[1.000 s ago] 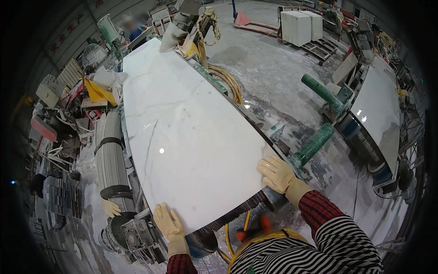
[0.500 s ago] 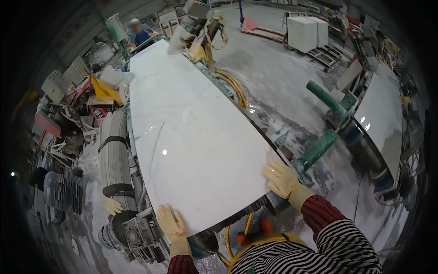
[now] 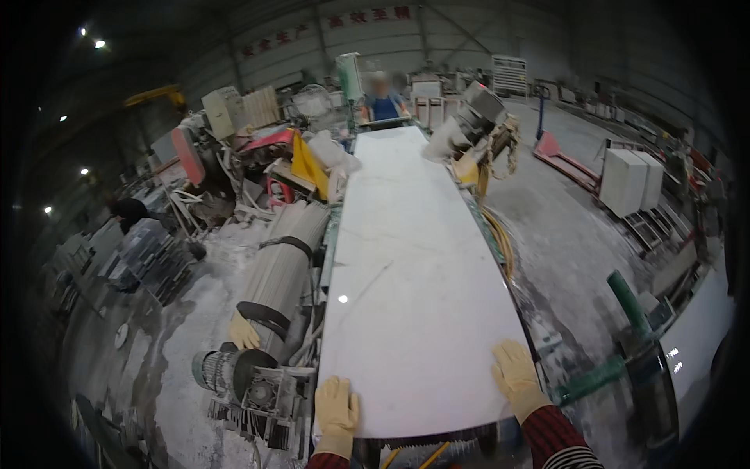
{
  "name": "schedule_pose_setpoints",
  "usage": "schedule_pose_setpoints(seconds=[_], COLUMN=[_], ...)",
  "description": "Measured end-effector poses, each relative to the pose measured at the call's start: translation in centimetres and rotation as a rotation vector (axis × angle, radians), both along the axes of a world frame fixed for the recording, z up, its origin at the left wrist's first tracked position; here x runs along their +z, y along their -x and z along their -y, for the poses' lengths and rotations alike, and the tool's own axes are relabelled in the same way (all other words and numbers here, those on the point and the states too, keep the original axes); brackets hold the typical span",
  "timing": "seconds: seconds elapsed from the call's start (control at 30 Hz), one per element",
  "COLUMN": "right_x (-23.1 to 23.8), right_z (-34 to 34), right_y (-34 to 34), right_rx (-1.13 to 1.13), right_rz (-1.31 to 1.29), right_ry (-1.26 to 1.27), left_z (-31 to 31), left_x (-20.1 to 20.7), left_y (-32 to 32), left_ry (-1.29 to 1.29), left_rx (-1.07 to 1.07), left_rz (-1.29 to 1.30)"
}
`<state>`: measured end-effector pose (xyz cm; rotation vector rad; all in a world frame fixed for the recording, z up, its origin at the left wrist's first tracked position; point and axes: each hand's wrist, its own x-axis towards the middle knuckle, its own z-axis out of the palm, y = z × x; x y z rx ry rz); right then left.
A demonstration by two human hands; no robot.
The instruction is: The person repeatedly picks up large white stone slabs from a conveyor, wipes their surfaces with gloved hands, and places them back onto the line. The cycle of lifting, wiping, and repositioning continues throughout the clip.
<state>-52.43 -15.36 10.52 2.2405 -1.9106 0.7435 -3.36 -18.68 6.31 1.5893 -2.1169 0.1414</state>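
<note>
A long white stone slab [image 3: 414, 313] with faint grey veins stretches away in front of me on a machine bed. In a cream rubber glove, my left hand [image 3: 337, 408] lies flat on its near left corner, fingers stretched forward. My right hand [image 3: 516, 377], gloved alike, rests on the right edge close to the near end, its fingers spread over the surface. Neither hand grips anything that I can see. Both thumbs lie along the stone. At the far end of the slab stands a person [image 3: 383, 103] in a blue apron.
Left of the slab are a grey ribbed roll [image 3: 285, 242], a motor [image 3: 223, 374] and a loose cream glove [image 3: 244, 331]. Green posts [image 3: 627, 301] stand at the right beside another slab [image 3: 699, 344]. Farther off are white blocks [image 3: 625, 181], a red pallet jack [image 3: 566, 160] and yellow hoses [image 3: 500, 242].
My view has lifted and turned left, bringing the far wall into sight. Both hands remain on the slab's near end; the person at the far end now shows more fully.
</note>
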Motion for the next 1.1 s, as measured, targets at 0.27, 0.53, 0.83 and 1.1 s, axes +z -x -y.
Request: schedule_pose_setpoints(seconds=[0.27,0.53,0.83,1.1], right_x=[-1.4,-2.3,-3.1,-6.7], right_z=[2.8,2.8,2.6,2.9], right_y=[0.4,0.9,1.2,2.5], right_rx=[-0.043,-0.042,-0.045,0.019], right_rz=[-0.038,-0.021,0.006,0.02], right_ry=[0.054,0.046,0.078,0.155], left_z=[-1.6,-1.9,-2.1,-3.1], left_x=[1.4,0.1,2.1,1.9], left_y=[0.6,-0.1,0.9,-0.1], left_ry=[-0.033,-0.12,-0.045,0.021], left_rx=[0.034,0.068,0.051,0.057], left_rz=[-0.015,-0.008,-0.016,-0.122])
